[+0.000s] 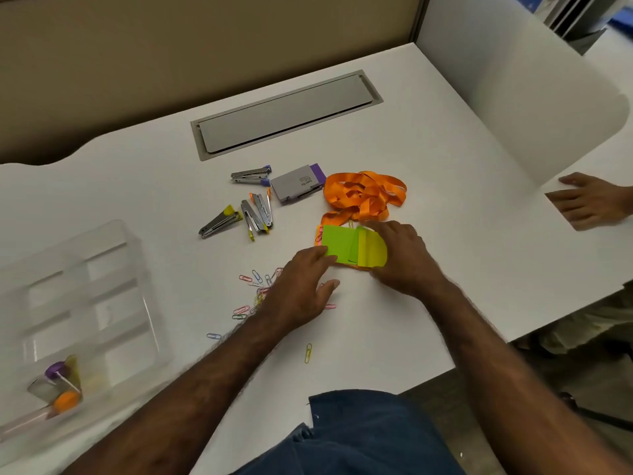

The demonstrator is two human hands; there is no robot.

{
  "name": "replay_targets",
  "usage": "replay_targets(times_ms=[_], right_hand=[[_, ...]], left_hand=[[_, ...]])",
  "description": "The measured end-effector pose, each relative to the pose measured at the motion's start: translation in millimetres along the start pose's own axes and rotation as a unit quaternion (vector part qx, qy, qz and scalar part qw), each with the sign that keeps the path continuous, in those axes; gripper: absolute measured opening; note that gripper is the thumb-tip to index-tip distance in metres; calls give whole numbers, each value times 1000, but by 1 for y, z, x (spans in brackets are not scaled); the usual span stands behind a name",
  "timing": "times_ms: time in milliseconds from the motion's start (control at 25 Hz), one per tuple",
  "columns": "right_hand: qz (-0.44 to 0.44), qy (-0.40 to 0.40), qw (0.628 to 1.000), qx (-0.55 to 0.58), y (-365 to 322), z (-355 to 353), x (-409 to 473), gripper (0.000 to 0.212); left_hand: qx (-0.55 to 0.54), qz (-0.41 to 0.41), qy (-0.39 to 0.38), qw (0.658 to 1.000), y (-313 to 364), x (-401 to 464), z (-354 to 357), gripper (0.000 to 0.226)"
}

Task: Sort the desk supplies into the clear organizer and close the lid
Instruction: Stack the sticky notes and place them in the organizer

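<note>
Both hands (356, 269) flank sticky notes (346, 246), fingers touching stack edges.

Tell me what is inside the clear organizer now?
The clear organizer holds purple, yellow and orange items in its near corner; blur hides what they are. The other compartments look empty.

a clear plastic organizer (85, 303) sits open at the desk's left, a few small coloured items in its near compartment. mid-desk lie small staplers (253, 214), a grey and purple box (298, 183) and a tangled orange lanyard (363, 193). a green and yellow sticky note pad (346, 246) lies nearer, with coloured paper clips (253, 296) scattered beside it.
</note>
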State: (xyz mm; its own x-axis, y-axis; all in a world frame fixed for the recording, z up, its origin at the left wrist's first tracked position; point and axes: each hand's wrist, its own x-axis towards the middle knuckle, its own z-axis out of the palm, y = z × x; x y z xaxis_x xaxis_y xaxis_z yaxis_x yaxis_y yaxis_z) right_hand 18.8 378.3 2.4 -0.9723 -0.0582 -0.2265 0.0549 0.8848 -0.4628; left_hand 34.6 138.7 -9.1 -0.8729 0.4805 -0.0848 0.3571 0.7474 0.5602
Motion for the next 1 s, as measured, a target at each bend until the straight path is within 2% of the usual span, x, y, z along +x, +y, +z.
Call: replay_targets(times_ms=[240,320,360,400,520,680,760,840,920,1000], right_hand=[[7,7,1000,-12,8,4,-8,91],[1,14,1000,19,2,3,-12,93],[-6,16,999,32,-4,3,-14,93],[-20,16,999,40,-11,3,-17,94],[-87,4,994,61,-40,7,-23,94],[-132,-41,987,80,-65,14,-19,100],[-114,-63,985,115,-62,11,-12,105],[-79,-26,988,129,-52,7,1,99],[-40,10,998,46,-42,7,14,93],[-12,-4,999,-46,-35,13,21,91]], left_hand=[[65,-55,16,996,-18,-11,-2,41],[17,-81,62,995,-16,-14,-3,40],[-41,-103,87,990,-11,-14,-4,42],[-113,-134,96,980,-3,-13,-5,46],[-307,-199,54,929,19,-7,-9,54],[-402,-260,76,875,14,-7,-11,29],[-432,-295,82,848,5,-11,-12,25],[-493,-322,82,804,-3,-14,-14,27],[-533,-338,89,770,-8,-17,-17,28],[-544,-351,100,756,-12,-19,-18,25]])
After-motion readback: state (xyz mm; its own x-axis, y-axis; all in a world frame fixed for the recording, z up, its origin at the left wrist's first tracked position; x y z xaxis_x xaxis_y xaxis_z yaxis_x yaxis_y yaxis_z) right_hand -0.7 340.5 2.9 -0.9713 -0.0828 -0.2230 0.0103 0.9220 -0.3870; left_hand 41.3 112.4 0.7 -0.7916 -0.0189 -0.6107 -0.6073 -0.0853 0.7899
